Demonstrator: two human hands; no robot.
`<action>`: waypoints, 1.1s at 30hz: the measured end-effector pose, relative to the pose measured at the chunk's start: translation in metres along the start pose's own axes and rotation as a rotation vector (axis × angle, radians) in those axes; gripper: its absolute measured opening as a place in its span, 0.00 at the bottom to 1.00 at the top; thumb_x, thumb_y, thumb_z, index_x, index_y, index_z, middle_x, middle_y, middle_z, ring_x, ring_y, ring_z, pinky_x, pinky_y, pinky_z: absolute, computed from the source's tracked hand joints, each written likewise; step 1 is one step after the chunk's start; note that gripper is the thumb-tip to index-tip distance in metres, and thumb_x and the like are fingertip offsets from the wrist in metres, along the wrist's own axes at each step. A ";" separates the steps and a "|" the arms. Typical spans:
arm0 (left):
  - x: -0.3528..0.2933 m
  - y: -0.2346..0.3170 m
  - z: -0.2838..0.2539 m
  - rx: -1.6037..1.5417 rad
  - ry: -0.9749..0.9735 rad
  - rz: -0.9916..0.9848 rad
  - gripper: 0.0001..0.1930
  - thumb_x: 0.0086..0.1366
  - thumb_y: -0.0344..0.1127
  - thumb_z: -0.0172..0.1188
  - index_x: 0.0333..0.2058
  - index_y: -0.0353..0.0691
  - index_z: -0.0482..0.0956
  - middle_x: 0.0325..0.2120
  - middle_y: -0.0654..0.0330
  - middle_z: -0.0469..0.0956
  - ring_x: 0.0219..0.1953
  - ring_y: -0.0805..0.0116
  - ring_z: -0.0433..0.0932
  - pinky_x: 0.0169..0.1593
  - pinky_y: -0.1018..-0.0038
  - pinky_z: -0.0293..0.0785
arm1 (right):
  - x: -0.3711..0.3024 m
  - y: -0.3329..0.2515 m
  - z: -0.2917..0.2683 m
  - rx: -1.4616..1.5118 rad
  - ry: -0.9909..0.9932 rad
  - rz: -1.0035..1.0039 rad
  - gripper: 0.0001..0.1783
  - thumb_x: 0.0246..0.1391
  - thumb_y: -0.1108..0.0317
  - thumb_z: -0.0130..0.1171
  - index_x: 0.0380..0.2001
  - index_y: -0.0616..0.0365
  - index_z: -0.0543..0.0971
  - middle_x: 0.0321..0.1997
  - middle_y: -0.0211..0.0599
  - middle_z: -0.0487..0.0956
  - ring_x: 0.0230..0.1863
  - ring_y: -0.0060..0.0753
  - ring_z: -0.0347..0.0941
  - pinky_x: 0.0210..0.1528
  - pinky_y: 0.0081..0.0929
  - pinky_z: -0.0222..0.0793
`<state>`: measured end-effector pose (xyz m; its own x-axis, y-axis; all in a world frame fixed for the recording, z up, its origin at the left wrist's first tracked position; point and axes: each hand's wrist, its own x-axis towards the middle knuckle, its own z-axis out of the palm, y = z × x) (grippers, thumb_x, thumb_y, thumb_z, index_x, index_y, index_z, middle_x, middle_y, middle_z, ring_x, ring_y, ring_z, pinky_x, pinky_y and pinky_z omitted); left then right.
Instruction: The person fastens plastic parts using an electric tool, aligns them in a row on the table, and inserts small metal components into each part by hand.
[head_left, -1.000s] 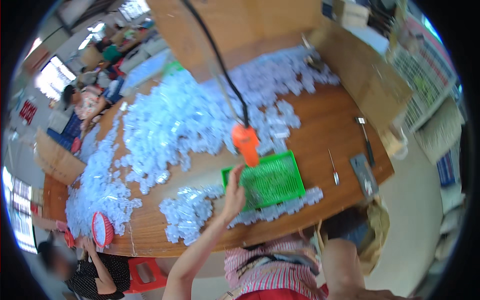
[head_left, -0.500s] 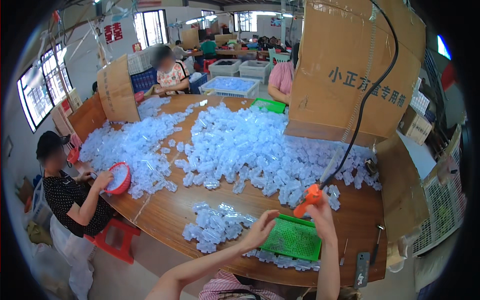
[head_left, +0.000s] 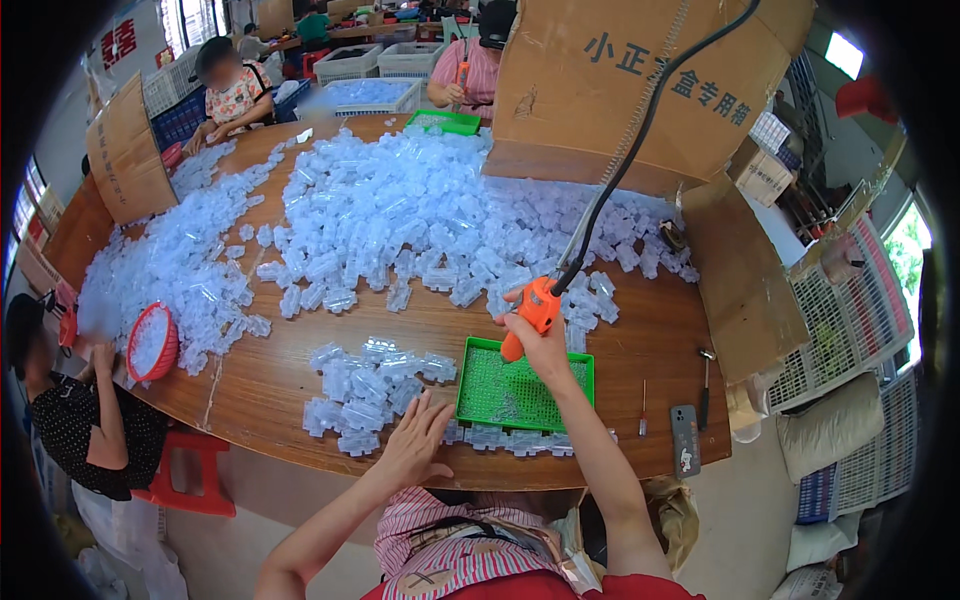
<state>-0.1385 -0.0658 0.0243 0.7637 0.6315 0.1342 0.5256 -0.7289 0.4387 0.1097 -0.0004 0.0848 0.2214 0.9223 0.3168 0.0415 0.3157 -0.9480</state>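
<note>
Lowered from beside the green tray [head_left: 464,380], a worker's left hand [head_left: 410,440] now reaches the small pile of clear plastic pieces [head_left: 360,385] at the tray's left, fingers extended and loosely parted, with nothing visible in its grasp; whether the fingertips touch the pieces cannot be told. The right hand [head_left: 540,345], wrapped around an orange corded tool [head_left: 536,305], has shifted from near the tray's far right corner to above the middle of its far rim. A second ago, the tool hung on its cord out of the right hand's grasp. Small grey bits [head_left: 508,408] lie inside the tray, which sits on the wooden counter [head_left: 270,390] behind a row of clear pieces [head_left: 510,441]. At left, a co-worker [head_left: 100,430], seen half a second ago with a hand at a red basket [head_left: 172,345], now has a hand lifted beside it. A phone [head_left: 685,440] lies near the counter's right edge.
</note>
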 end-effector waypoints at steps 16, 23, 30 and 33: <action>-0.037 0.012 0.015 -0.401 0.271 -0.219 0.39 0.48 0.30 0.65 0.59 0.37 0.57 0.41 0.50 0.71 0.44 0.52 0.71 0.48 0.64 0.69 | -0.041 -0.012 0.004 0.236 -0.103 0.006 0.40 0.57 0.39 0.44 0.61 0.61 0.56 0.43 0.34 0.69 0.35 0.26 0.71 0.40 0.27 0.69; -0.064 0.021 0.051 -0.670 0.188 -0.199 0.38 0.48 0.32 0.68 0.58 0.38 0.61 0.43 0.54 0.74 0.47 0.55 0.71 0.51 0.64 0.69 | -0.109 -0.020 0.026 0.087 -0.127 0.100 0.29 0.52 0.47 0.59 0.42 0.63 0.69 0.45 0.34 0.65 0.31 0.24 0.71 0.30 0.25 0.74; -0.068 0.014 0.066 -0.512 0.295 -0.207 0.31 0.44 0.37 0.70 0.47 0.37 0.68 0.37 0.54 0.76 0.42 0.54 0.75 0.48 0.64 0.70 | -0.169 -0.001 0.043 0.363 -0.085 0.171 0.35 0.50 0.38 0.58 0.41 0.63 0.69 0.22 0.33 0.71 0.23 0.25 0.68 0.29 0.26 0.68; -0.067 0.015 0.069 -0.509 0.335 -0.222 0.30 0.43 0.37 0.71 0.45 0.37 0.68 0.35 0.54 0.76 0.41 0.55 0.75 0.47 0.64 0.70 | -0.174 0.002 0.047 0.458 -0.119 0.144 0.36 0.49 0.37 0.59 0.40 0.63 0.69 0.22 0.33 0.70 0.23 0.25 0.68 0.29 0.25 0.68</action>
<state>-0.1563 -0.1374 -0.0394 0.4555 0.8611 0.2260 0.3513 -0.4071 0.8431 0.0255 -0.1500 0.0293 0.0793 0.9744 0.2105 -0.4194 0.2242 -0.8797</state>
